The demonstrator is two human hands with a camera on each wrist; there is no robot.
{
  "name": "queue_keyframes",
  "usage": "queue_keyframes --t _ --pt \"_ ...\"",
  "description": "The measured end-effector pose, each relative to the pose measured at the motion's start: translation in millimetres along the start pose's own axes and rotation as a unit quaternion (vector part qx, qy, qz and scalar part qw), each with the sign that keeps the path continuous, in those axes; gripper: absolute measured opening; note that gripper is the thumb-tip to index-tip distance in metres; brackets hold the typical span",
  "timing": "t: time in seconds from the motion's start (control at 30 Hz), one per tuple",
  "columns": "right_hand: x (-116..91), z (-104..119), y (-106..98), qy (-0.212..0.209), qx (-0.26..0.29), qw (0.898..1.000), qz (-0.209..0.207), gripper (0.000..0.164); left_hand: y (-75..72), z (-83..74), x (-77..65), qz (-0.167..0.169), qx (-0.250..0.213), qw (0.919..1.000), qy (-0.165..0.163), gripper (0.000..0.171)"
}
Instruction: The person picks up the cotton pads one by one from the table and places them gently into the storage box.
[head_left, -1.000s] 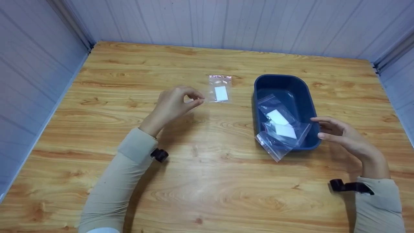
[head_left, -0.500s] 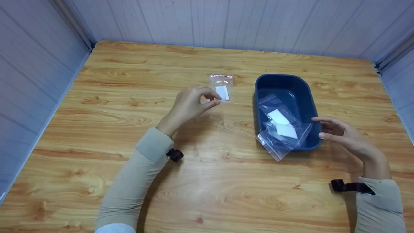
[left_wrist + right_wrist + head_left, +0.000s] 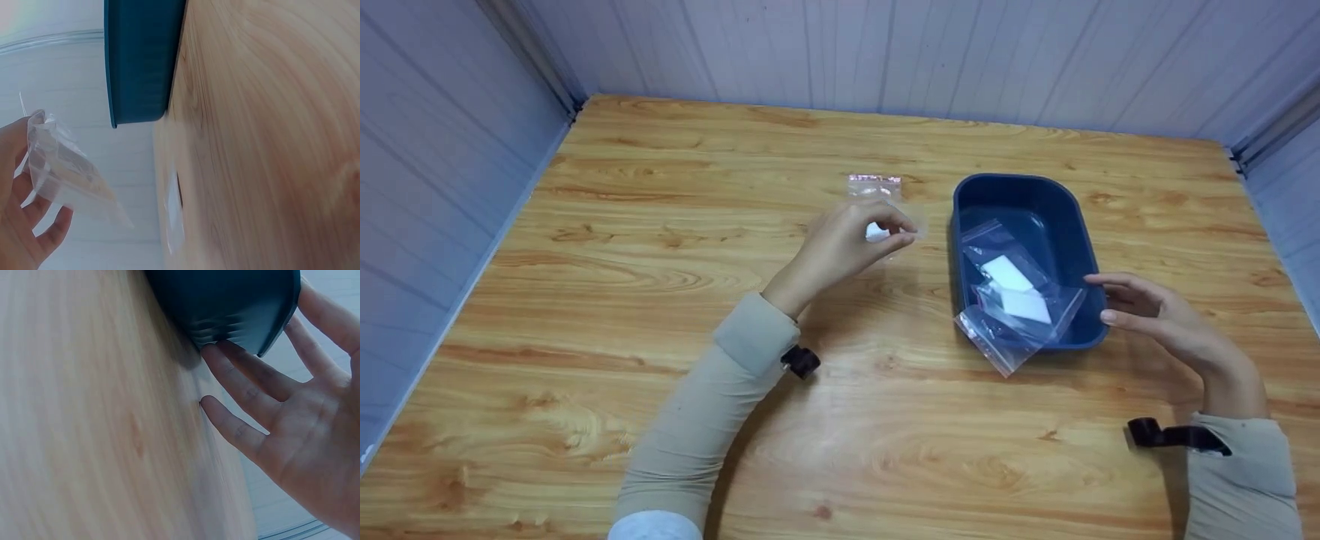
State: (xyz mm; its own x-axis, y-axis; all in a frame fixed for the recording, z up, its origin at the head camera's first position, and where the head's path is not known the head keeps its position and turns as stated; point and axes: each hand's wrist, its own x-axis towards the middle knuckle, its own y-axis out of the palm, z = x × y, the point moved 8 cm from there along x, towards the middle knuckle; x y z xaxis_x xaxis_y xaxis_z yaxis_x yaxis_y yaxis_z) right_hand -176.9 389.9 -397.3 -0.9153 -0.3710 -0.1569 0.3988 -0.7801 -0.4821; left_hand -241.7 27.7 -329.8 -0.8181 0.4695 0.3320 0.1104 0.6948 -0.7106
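Note:
My left hand pinches a small clear plastic bag between thumb and fingers, raised above the table. Behind that hand in the head view lies a zip bag with a white piece in it, partly hidden by the hand. To the right stands a dark blue plastic bin. My right hand rests against the bin's right side, fingertips at its rim and outer wall, fingers spread in the right wrist view. Inside the bin are zip bags with white flat pieces; one bag hangs over the front rim.
A wood-grain table carries everything. Pale panelled walls close it in at the back and on both sides. Each sleeve bears a dark wrist camera mount.
My left hand has moved right with the clear plastic bag, passing in front of the zip bag on the table toward the bin. The right hand has stayed at the bin's side.

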Motion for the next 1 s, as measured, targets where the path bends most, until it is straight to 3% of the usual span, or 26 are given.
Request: queue_keyframes --t 0.17,0.73,1.0 --pt "0 1 0 -0.002 0.006 1.0 0.004 0.047 6.7 -10.9 5.6 0.0 0.007 0.9996 0.026 0.017" --pt "0 2 1 -0.009 0.014 1.0 0.007 0.047 34.2 -40.1 20.5 0.03 -0.009 0.9988 0.038 0.019" --pt "-1 1 1 -0.006 0.005 1.0 0.005 0.047 49.0 -58.5 27.4 0.02 -0.027 0.9972 0.066 0.016"
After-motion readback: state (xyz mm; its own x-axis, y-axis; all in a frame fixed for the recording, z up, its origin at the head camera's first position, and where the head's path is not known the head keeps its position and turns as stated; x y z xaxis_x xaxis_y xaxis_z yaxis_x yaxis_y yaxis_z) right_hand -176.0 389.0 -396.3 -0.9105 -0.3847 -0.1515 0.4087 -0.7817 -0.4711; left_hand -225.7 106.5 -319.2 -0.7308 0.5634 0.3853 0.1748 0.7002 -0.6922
